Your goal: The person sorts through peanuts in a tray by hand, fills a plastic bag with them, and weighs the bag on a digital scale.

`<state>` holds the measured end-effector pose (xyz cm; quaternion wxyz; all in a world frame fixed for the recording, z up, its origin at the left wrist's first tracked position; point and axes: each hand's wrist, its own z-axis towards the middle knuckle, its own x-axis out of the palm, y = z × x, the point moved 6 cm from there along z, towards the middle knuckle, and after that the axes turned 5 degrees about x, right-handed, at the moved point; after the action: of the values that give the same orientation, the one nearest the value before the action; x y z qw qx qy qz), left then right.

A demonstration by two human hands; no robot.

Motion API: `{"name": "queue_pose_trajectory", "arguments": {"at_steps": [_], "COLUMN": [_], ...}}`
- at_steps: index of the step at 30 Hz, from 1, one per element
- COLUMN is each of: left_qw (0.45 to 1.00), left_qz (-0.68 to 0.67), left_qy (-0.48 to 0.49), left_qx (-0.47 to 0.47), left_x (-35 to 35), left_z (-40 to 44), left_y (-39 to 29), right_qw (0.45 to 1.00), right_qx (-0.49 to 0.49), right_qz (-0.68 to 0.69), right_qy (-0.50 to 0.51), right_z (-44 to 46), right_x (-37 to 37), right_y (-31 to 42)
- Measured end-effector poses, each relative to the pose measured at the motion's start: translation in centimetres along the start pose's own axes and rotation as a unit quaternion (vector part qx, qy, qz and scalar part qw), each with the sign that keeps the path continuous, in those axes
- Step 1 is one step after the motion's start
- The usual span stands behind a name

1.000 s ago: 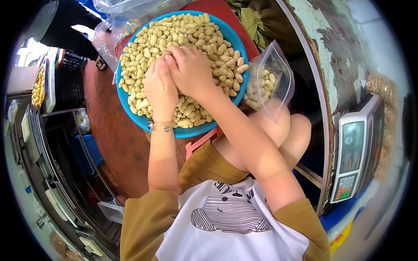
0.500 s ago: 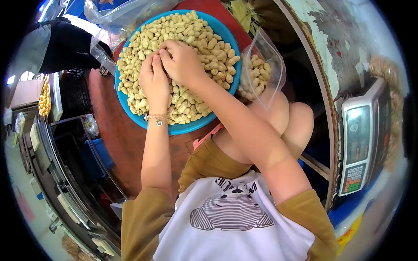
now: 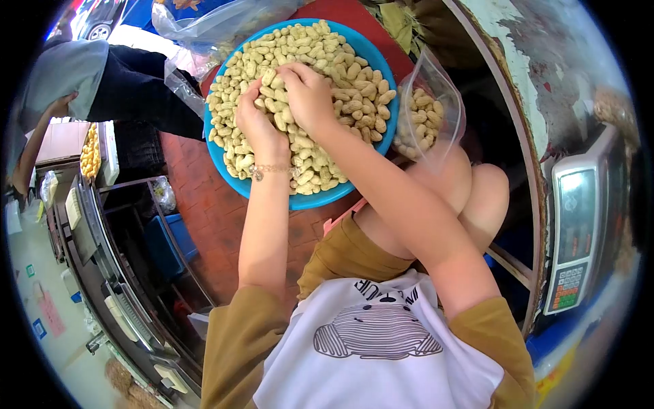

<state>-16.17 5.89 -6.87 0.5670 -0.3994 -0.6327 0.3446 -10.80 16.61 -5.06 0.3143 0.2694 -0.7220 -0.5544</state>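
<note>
A round blue basin [image 3: 389,129] is full of peanuts in their shells [image 3: 320,163]. Over the heap, my left hand [image 3: 261,123] is cupped with its palm turned inward and peanuts against it. My right hand [image 3: 306,95] faces it from the other side, fingers curled round peanuts near the fingertips. Several peanuts lie between the two hands. To the right of the basin, a clear zip bag [image 3: 446,102] with peanuts inside rests by my knee, touched by neither hand.
A digital scale [image 3: 572,218] stands at the right. Another person [image 3: 136,85] is at the upper left. Plastic bags [image 3: 225,24] lie behind the basin. A metal rack with a blue bin [image 3: 170,245] is at the left.
My hands, pressed together before, have moved apart, and peanuts now show between them. The other person has come further into view at the left.
</note>
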Motion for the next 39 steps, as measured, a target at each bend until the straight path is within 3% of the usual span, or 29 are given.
{"name": "queue_pose_trajectory", "arguments": {"at_steps": [2, 5, 6, 10, 14, 18, 22, 31, 35, 39], "left_qw": [0.998, 0.996, 0.997, 0.994, 0.997, 0.982, 0.979, 0.958, 0.944, 0.925], "left_qz": [-0.036, 0.012, 0.012, -0.062, -0.064, -0.182, -0.203, -0.276, -0.303, -0.357], "left_qy": [-0.019, -0.044, -0.008, 0.068, 0.051, 0.044, 0.003, 0.056, 0.082, 0.026], "left_qx": [-0.052, -0.074, -0.071, -0.051, 0.001, 0.008, -0.02, -0.053, -0.101, -0.124], "left_x": [0.2, -0.5, -0.1, 2.5, 2.4, 2.6, 2.5, 2.1, 2.6, 1.3], "left_z": [-0.8, -0.2, -0.1, -1.0, -0.7, -1.5, -2.4, -3.5, -3.9, -3.4], "left_y": [-0.3, -0.2, -0.5, -2.5, -3.7, -4.0, -2.6, -1.8, -1.4, -0.5], "right_qw": [0.999, 0.999, 0.998, 0.988, 0.978, 0.9, 0.873, 0.912, 0.888, 0.935], "right_qx": [0.014, -0.013, -0.06, -0.054, -0.103, 0.074, 0.138, 0.099, 0.102, 0.035], "right_qz": [0.007, 0.0, 0.036, 0.134, 0.168, 0.412, 0.454, 0.381, 0.435, 0.349], "right_qy": [0.029, 0.038, 0.006, 0.052, 0.061, 0.119, 0.118, 0.116, 0.112, 0.05], "right_z": [-0.5, -0.6, -0.3, 0.6, 0.3, 0.3, -0.1, -0.8, -1.5, -1.4], "right_x": [0.3, 0.8, 0.9, 1.5, 1.3, 1.5, 1.4, 1.3, 1.1, 0.6], "right_y": [0.2, 0.2, 0.5, 0.8, 2.6, 1.5, 0.4, 0.1, 1.8, 1.6]}}
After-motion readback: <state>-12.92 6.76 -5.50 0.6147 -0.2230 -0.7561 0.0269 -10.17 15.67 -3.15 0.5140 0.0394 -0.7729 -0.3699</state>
